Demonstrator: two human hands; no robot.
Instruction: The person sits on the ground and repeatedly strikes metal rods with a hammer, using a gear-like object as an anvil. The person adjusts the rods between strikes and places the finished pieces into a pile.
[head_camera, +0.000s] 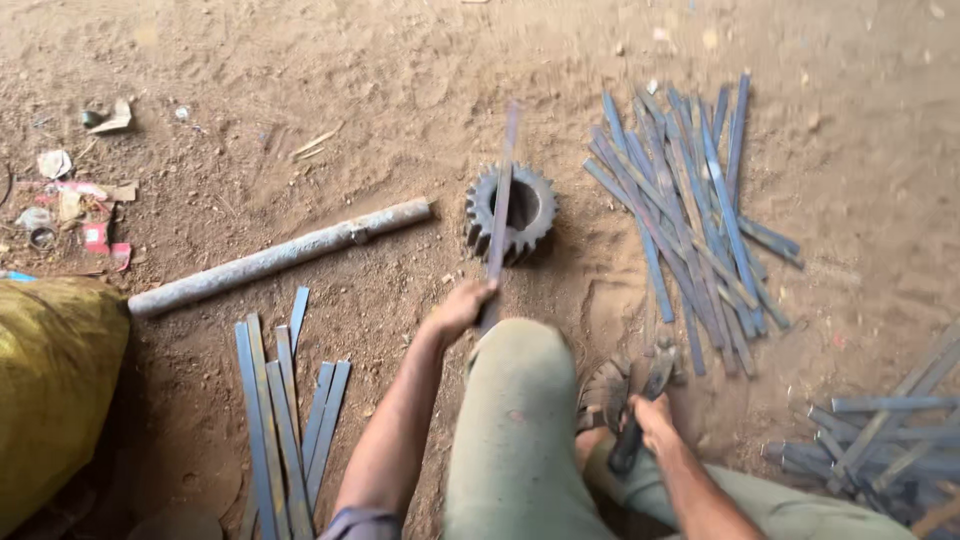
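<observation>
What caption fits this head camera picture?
Left hand holds a metal strip across a gear; right hand grips a hammer.

A thin flat metal strip (500, 205) lies lengthwise across a toothed gear (511, 212).

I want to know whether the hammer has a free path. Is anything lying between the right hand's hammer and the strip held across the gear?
The person's bent knee sits between the hammer in the right hand and the strip that the left hand holds across the gear.
</observation>
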